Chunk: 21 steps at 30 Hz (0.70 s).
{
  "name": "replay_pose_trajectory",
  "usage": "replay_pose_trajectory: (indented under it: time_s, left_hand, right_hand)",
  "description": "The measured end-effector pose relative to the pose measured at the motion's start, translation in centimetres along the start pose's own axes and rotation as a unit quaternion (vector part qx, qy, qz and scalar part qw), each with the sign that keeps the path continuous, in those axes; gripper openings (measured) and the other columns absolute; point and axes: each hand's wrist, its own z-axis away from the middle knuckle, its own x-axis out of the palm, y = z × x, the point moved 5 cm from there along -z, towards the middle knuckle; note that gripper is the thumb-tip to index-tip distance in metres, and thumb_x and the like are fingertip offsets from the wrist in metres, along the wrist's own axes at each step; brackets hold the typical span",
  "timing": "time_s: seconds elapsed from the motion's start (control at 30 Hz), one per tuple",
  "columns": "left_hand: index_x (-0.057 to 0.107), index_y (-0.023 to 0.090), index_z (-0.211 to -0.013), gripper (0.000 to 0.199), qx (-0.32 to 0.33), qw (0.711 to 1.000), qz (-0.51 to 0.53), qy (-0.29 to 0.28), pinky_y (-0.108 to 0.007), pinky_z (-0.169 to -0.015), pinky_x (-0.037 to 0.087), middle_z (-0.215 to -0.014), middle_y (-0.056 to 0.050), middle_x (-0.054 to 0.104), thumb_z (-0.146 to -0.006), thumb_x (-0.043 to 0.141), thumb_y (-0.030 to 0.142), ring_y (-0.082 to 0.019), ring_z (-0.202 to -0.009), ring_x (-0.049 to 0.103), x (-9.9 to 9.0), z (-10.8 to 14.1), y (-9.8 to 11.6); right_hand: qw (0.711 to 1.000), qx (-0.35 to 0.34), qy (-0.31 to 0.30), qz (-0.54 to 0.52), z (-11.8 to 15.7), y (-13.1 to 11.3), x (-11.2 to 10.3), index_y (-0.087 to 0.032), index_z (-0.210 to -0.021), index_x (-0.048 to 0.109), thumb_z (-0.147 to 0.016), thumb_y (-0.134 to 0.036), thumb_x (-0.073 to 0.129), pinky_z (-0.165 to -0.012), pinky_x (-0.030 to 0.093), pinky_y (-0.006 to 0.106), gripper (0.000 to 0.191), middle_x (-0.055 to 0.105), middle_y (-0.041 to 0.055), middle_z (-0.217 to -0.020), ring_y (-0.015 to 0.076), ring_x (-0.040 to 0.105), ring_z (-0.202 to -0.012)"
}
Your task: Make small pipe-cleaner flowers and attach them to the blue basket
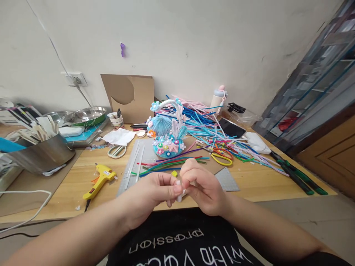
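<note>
Close in front of my chest, my left hand (163, 190) and my right hand (203, 186) meet, fingers pinched. Between the fingertips is a small white fuzzy piece (179, 195), mostly covered, perhaps a bit of pipe cleaner. A yellow flower-shaped piece (174, 173) shows just beyond my fingers. Past it, several red, green, blue and purple pipe cleaners (172, 164) lie across a grey cutting mat (124, 184). Behind them stands a small blue basket (166, 146) with a white arched handle, decorated with flowers, beads and a starfish.
A yellow glue gun (101, 181) lies at left, near white-handled scissors (117, 151) and a metal pot (41, 155) of sticks. At right are a pile of pipe cleaners (194, 118), yellow-orange scissors (222, 157), a phone (232, 128) and green-black long-handled cutters (298, 173).
</note>
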Motion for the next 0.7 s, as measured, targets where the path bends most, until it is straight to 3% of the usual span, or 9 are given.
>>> replay_pose_trajectory:
  time_s: [0.1,0.2,0.27,0.37,0.47,0.53,0.57,0.63,0.7]
  left_hand:
    - [0.065,0.015,-0.070,0.027,0.045,0.998,0.001,0.052,-0.021,-0.051,0.036,-0.061,0.001,0.056,-0.074,0.069,0.041,-0.008,-0.054,0.044,-0.8,-0.8,1.1]
    - [0.066,0.019,-0.086,0.018,0.170,0.976,-0.034,0.131,-0.021,-0.052,0.039,-0.071,0.001,0.058,-0.078,0.067,0.035,-0.010,-0.060,0.049,-2.0,-1.8,2.5]
    - [0.067,0.020,-0.090,0.015,0.223,0.965,-0.080,0.107,-0.025,-0.063,0.046,-0.081,-0.001,0.059,-0.077,0.068,0.027,-0.013,-0.071,0.054,-1.9,-2.7,2.7]
    - [0.070,0.020,-0.090,0.014,0.249,0.950,-0.181,0.057,-0.031,-0.070,0.048,-0.085,-0.004,0.055,-0.078,0.065,0.022,-0.017,-0.081,0.054,-1.4,-4.0,2.2]
    - [0.071,0.019,-0.085,0.010,0.265,0.931,-0.234,0.092,-0.032,-0.072,0.047,-0.082,-0.003,0.052,-0.077,0.065,0.020,-0.017,-0.082,0.053,-1.4,-4.9,1.8]
    - [0.070,0.018,-0.079,0.005,0.264,0.926,-0.243,0.117,-0.031,-0.075,0.046,-0.082,-0.003,0.053,-0.076,0.066,0.020,-0.017,-0.083,0.053,-1.6,-5.5,1.4]
    - [0.069,0.018,-0.077,0.005,0.259,0.926,-0.243,0.127,-0.031,-0.076,0.045,-0.083,-0.003,0.055,-0.077,0.065,0.021,-0.017,-0.084,0.054,-1.8,-5.9,1.2]
    - [0.067,0.017,-0.078,0.009,0.231,0.935,-0.230,0.139,-0.030,-0.074,0.045,-0.082,-0.004,0.060,-0.079,0.064,0.026,-0.017,-0.081,0.056,-2.3,-6.9,0.5]
    - [0.065,0.016,-0.080,0.014,0.183,0.951,-0.203,0.146,-0.028,-0.067,0.045,-0.078,-0.004,0.064,-0.079,0.065,0.031,-0.017,-0.074,0.058,-2.7,-8.0,-0.4]
  right_hand:
    - [0.973,0.100,0.047,-0.203,-0.3,1.6,-0.2,-0.022,-0.082,0.059,-0.088,-0.029,0.056,-0.070,0.036,0.032,0.010,0.049,0.0023,-0.079,0.0176,0.046,-0.076]
    - [0.879,0.209,0.067,-0.423,-0.2,3.7,0.4,-0.019,-0.081,0.060,-0.079,-0.034,0.067,-0.066,0.033,0.029,0.016,0.044,-0.0004,-0.072,0.0142,0.041,-0.068]
    - [0.806,0.276,0.055,-0.520,0.0,4.9,0.9,-0.016,-0.084,0.061,-0.075,-0.030,0.070,-0.064,0.032,0.027,0.019,0.043,-0.0014,-0.070,0.0122,0.038,-0.064]
    - [0.710,0.347,0.041,-0.612,0.5,6.1,1.2,-0.013,-0.084,0.061,-0.074,-0.028,0.067,-0.063,0.033,0.026,0.019,0.046,-0.0013,-0.070,0.0107,0.037,-0.062]
    - [0.664,0.374,0.046,-0.646,0.9,7.0,1.1,-0.013,-0.080,0.058,-0.073,-0.024,0.066,-0.062,0.034,0.026,0.016,0.049,-0.0016,-0.068,0.0103,0.040,-0.060]
    - [0.667,0.391,0.054,-0.632,1.1,7.6,0.9,-0.014,-0.077,0.055,-0.073,-0.023,0.064,-0.061,0.034,0.026,0.013,0.048,-0.0023,-0.066,0.0102,0.041,-0.059]
    - [0.686,0.394,0.064,-0.608,1.3,8.0,0.8,-0.014,-0.077,0.055,-0.075,-0.023,0.063,-0.060,0.034,0.025,0.013,0.048,-0.0025,-0.066,0.0102,0.042,-0.059]
    - [0.761,0.375,0.112,-0.518,1.6,8.9,-0.2,-0.016,-0.080,0.054,-0.076,-0.023,0.064,-0.059,0.035,0.025,0.013,0.049,-0.0031,-0.068,0.0100,0.043,-0.059]
    - [0.855,0.304,0.186,-0.376,1.9,9.2,-2.1,-0.020,-0.090,0.055,-0.075,-0.020,0.068,-0.060,0.036,0.023,0.021,0.053,-0.0040,-0.073,0.0097,0.046,-0.062]
